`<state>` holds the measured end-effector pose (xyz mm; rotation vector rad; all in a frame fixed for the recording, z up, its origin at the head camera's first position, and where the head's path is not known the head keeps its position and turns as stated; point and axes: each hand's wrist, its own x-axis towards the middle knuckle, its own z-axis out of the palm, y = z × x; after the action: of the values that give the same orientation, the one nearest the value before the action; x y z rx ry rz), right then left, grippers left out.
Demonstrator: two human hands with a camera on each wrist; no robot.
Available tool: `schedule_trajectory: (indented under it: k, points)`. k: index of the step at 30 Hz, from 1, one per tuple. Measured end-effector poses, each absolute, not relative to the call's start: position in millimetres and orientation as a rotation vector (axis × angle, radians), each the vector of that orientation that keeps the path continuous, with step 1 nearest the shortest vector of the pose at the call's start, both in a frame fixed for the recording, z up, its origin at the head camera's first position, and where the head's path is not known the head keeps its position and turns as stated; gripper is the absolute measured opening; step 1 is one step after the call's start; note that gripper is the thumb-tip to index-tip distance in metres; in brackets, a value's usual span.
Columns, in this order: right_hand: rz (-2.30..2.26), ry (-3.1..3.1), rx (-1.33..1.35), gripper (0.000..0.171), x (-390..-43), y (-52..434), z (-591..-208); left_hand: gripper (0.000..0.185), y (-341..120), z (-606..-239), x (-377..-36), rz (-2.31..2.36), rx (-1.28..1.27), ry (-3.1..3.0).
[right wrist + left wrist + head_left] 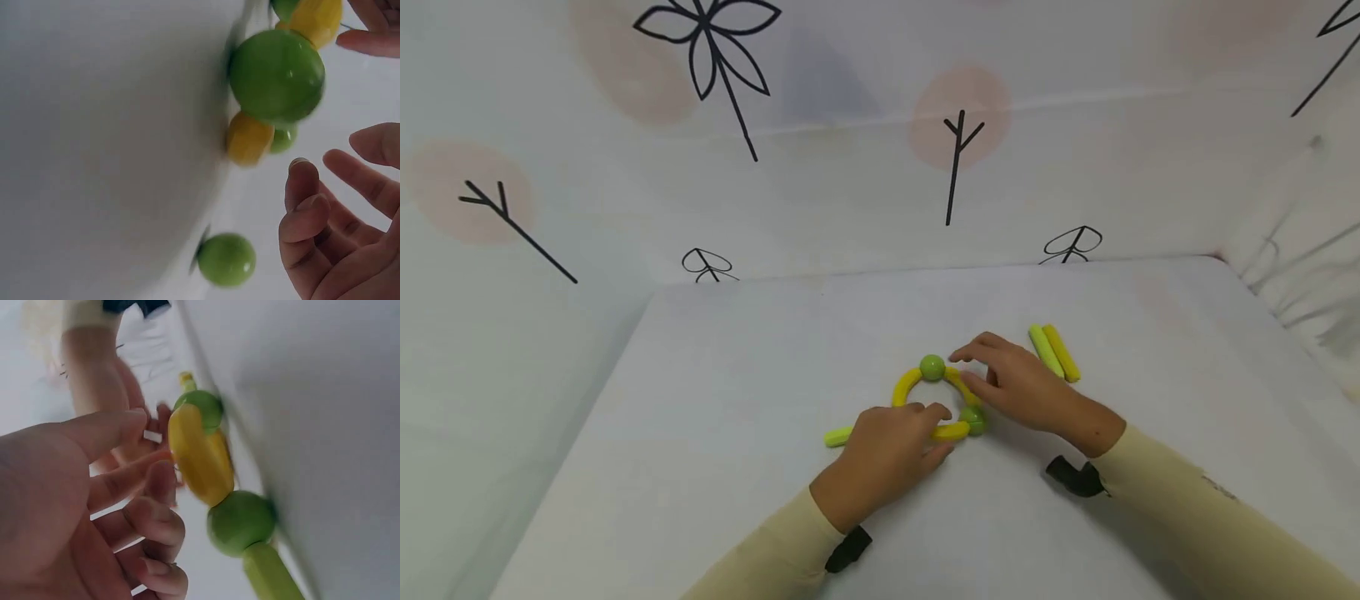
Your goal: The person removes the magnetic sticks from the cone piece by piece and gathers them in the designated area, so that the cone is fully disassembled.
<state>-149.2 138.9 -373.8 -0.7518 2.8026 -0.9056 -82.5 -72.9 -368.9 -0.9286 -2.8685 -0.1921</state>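
Steadying ring of curved yellow plastic rods and green balls (934, 392) at table (715, 417) centre: left hand (883, 454) pinching lower rod, right hand (1018, 383) fingers relaxed, touching right arc. Risk: sideways nudge popping joints apart.

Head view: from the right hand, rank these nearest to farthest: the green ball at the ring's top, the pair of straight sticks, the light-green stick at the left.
1. Round green ball topping the yellow ring, just left of the right hand.
2. Pair of straight sticks, one light green and one yellow, to its right.
3. Light-green straight stick, far left, beyond the left hand.
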Motion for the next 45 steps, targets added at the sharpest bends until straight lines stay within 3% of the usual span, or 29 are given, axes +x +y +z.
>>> schedule_trajectory:
  k: [9,23,35,45]
  points:
    - [-0.721,2.727,-0.878,0.041,-159.5,123.4,-387.5,0.026,-72.7,-381.4,-74.8,-0.134,-0.933,-2.791]
    - [-0.745,2.685,-0.782,0.044,-146.9,131.4,-396.2,0.032,-73.5,-380.3,-73.9,-0.086,-0.805,-2.909]
    - [-0.834,2.579,-0.693,0.019,-128.0,137.5,-391.9,0.023,-96.9,-372.8,-91.4,-0.174,-0.617,-3.120]
    - [-0.811,2.449,-0.857,0.024,-115.0,125.3,-381.8,0.020,-117.0,-363.8,-106.5,-0.321,-0.534,-3.150]
